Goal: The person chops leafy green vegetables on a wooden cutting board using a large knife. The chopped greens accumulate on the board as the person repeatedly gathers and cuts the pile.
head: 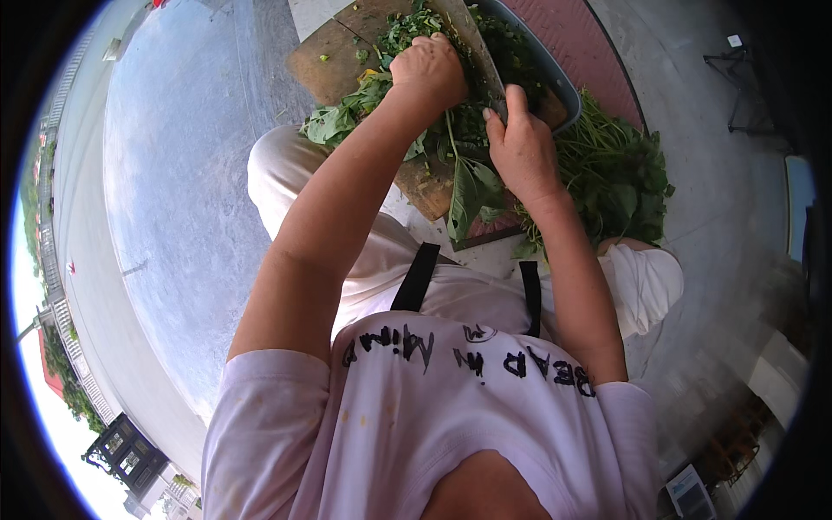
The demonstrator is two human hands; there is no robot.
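Observation:
My left hand (429,71) is curled on a bunch of leafy greens (351,107) that lies across a worn wooden board (315,62). In my right hand (523,146) is the near end of a broad-bladed knife (478,55); its handle is hidden by the hand. The blade stands just right of my left hand. Chopped greens (413,29) lie on the board beyond my left hand, and more are in a grey plastic tub (572,97) right of the blade. A stalk with a large leaf (471,195) hangs over the board's near edge.
A heap of uncut leafy greens (624,175) lies on the floor to the right, beside a red textured mat (575,39). My bent knees (283,169) flank the board. A black folding frame (731,84) stands farther right on the grey floor.

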